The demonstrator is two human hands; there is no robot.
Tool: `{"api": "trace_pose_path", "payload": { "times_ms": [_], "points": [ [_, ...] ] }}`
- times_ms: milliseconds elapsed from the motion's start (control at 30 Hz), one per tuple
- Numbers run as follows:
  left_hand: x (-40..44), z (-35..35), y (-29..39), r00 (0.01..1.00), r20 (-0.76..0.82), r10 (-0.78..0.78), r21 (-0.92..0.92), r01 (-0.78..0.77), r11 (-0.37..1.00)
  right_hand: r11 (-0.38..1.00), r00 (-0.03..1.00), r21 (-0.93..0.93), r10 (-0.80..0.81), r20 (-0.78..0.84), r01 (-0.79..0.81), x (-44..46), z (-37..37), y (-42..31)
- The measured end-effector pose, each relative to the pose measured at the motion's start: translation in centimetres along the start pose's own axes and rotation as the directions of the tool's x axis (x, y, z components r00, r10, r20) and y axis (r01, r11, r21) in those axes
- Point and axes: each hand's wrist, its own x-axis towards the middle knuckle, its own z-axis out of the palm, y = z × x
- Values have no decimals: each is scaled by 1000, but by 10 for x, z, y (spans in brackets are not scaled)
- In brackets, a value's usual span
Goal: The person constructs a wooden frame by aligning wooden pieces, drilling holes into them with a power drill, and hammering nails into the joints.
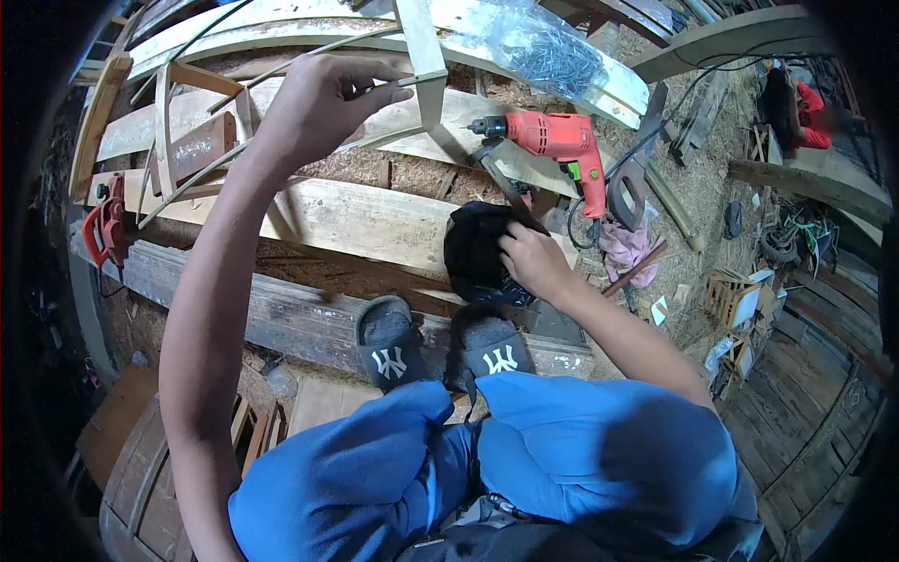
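My left hand [323, 108] is closed in a pinch on a thin wooden strip [423, 78], at the edge of an upright wooden slat [426, 47]. On the right, my right hand [536, 262] dips its curled fingers into the mouth of a black plastic bag [473, 248]; whatever they grip inside is hidden. Just above the bag lies a red power drill [552, 136], its chuck pointing left toward the slat. A clear plastic bag of nails [548, 61] rests on a pale board beyond the drill.
Long boards [365, 217] run across in front of my sandalled feet. A hand saw [629, 187] and a pink cloth [629, 248] lie right of the drill. A red power tool [108, 225] sits far left. Another person's red clothing [811, 117] shows at upper right.
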Motion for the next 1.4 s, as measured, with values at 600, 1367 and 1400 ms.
{"api": "trace_pose_path", "payload": {
  "times_ms": [600, 1367, 1400],
  "points": [
    [1, -1, 0, 1000, 3, 4, -6, -4, 1000, 990, 999, 139, -37, 13, 35, 5, -14, 1],
    [4, 0, -5, 999, 29, -41, -83, 43, 996, 950, 993, 288, -114, -33, 119, 4, -10, 4],
    [4, -1, -4, 999, 25, -28, -57, 30, 998, 944, 994, 310, -108, -19, 109, 4, -11, 4]
  ]
}}
